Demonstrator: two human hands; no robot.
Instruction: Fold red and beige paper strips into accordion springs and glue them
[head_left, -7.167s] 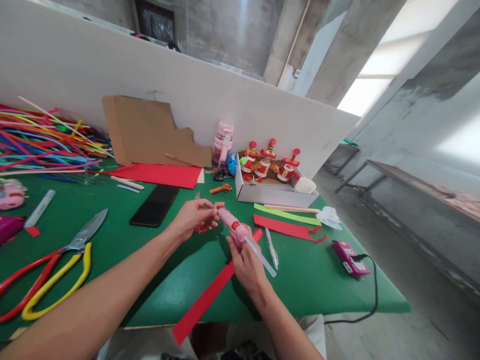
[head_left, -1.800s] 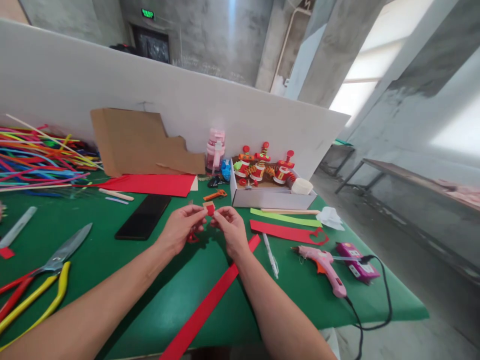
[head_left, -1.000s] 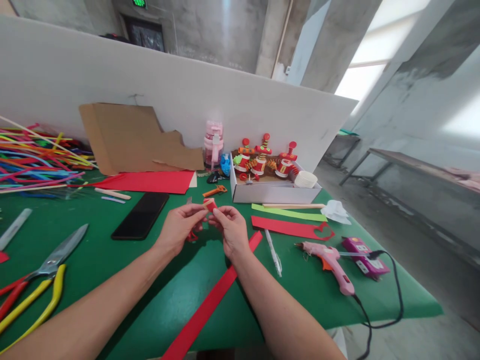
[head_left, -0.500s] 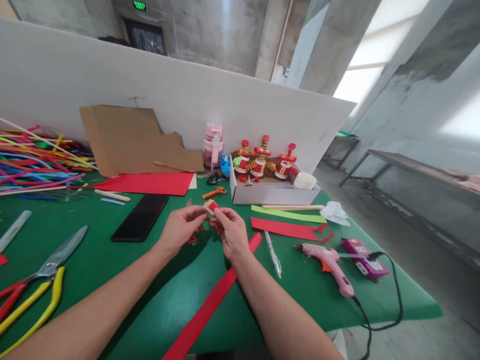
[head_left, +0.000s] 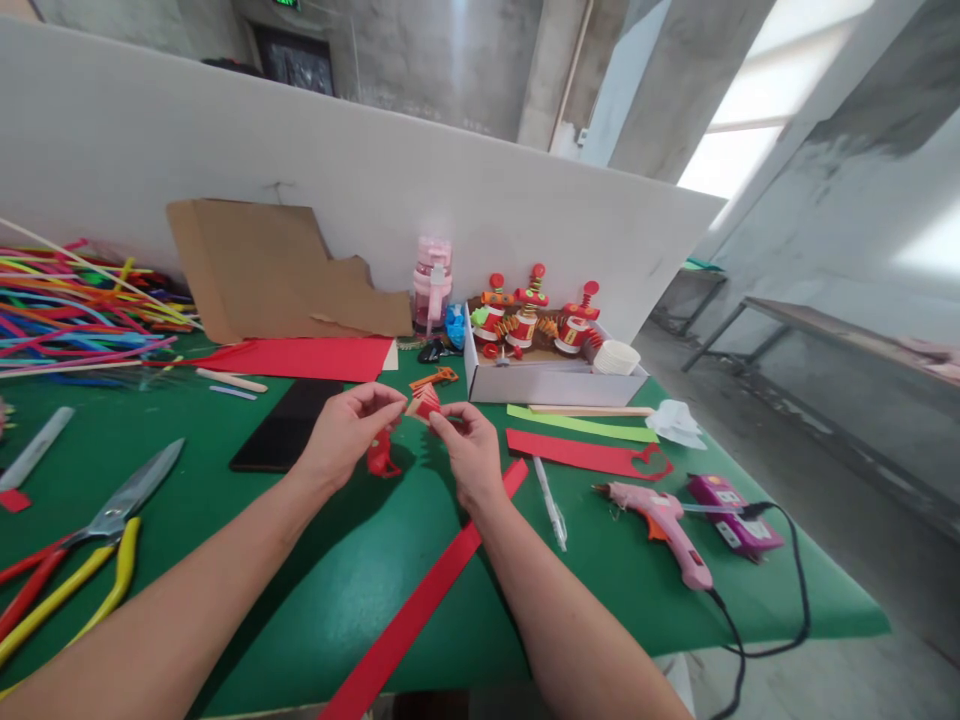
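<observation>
Between my hands is a small accordion-folded paper strip (head_left: 424,402) in red and tan, its pleats slightly fanned out. My right hand (head_left: 471,448) pinches it from the right with thumb and fingers. From the other side, my left hand (head_left: 351,432) has its thumb and forefinger closed at the strip's left end. A red object (head_left: 383,455), partly hidden by my left hand, lies just below it. Under my right forearm runs a long red paper strip (head_left: 420,600), slanting toward the table's front edge.
A black phone (head_left: 281,430) and large shears (head_left: 112,510) lie left. Right are a white pen (head_left: 551,505), a heart-cut red strip (head_left: 577,453) and a pink glue gun (head_left: 664,520) with a cord. Behind, a white box (head_left: 555,384) holds several red paper figures.
The folded strip has spread, showing more red and tan pleats. More of the red object below my left hand is visible. The view has shifted slightly.
</observation>
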